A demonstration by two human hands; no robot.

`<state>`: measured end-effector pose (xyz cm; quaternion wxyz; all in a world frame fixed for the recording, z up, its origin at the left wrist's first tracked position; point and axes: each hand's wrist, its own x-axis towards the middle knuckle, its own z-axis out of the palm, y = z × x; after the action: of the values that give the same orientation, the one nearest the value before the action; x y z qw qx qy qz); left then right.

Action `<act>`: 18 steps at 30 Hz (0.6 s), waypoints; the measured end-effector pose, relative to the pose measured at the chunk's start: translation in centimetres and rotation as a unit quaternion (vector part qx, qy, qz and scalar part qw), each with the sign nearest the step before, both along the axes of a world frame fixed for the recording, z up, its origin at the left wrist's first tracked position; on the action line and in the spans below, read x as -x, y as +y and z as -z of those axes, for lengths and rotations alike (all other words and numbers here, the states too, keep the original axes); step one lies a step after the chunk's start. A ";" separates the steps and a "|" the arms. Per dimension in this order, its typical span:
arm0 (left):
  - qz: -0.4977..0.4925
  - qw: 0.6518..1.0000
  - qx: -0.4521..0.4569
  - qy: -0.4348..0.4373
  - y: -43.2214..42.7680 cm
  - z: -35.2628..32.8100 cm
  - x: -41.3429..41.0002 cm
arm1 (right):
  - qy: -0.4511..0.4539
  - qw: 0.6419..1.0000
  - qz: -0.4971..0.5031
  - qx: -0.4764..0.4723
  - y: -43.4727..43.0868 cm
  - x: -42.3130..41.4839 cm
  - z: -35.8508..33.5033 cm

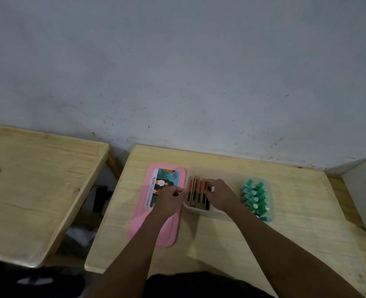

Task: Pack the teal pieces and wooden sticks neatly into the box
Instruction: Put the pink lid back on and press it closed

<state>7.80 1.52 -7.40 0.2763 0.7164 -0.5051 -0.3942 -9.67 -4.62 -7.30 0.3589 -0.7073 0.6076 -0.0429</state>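
While a second wooden table [33, 190] stands apart at far left, the pink lid [156, 222] lies flat on the main table [296, 222], just left of the translucent box [199, 211]. Over the lid, the left hand [170, 200] is curled, fingertips at the box's left wall; whether it grips anything is unclear. Wooden sticks [196, 193] lie side by side in the box's left part. The right hand [219, 195] pinches the rightmost sticks. Teal pieces [256, 197] sit clustered at the box's right end.
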 end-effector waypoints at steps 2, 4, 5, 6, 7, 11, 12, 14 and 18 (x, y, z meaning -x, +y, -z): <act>-0.036 0.999 0.000 -0.008 0.2 0.2 -0.6 | 0.013 0.999 0.026 0.015 0.2 0.3 0.0; -0.112 0.991 0.007 -0.076 0.8 1.0 -1.8 | 0.004 0.999 0.031 0.039 0.5 0.4 -0.1; -0.146 0.980 -0.015 -0.132 1.2 1.6 -2.6 | -0.013 0.999 0.021 0.037 0.7 0.5 -0.2; -0.172 0.967 -0.064 -0.177 1.9 2.1 -3.2 | -0.039 0.999 0.000 0.017 1.0 0.5 -0.5; -0.186 0.955 -0.117 -0.200 2.4 2.5 -3.8 | -0.068 0.997 -0.030 -0.019 1.5 0.5 -0.7; -0.193 0.947 -0.173 -0.188 3.9 3.0 -4.2 | -0.100 0.981 -0.125 -0.111 2.9 1.0 -1.0; -0.189 0.950 -0.164 -0.189 3.9 2.9 -4.0 | -0.100 0.981 -0.128 -0.107 3.1 1.2 -1.0; -0.201 0.952 -0.152 -0.174 3.6 2.5 -3.8 | -0.102 0.983 -0.118 -0.094 3.3 1.3 -1.0; -0.265 0.938 -0.199 -0.101 2.4 1.9 -5.1 | -0.087 0.986 -0.119 -0.077 3.7 1.1 -1.3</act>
<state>12.93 3.94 -9.28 0.1696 0.9007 -0.2336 -0.3246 -10.76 -0.93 -6.04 0.4664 -0.7383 0.4870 -0.0141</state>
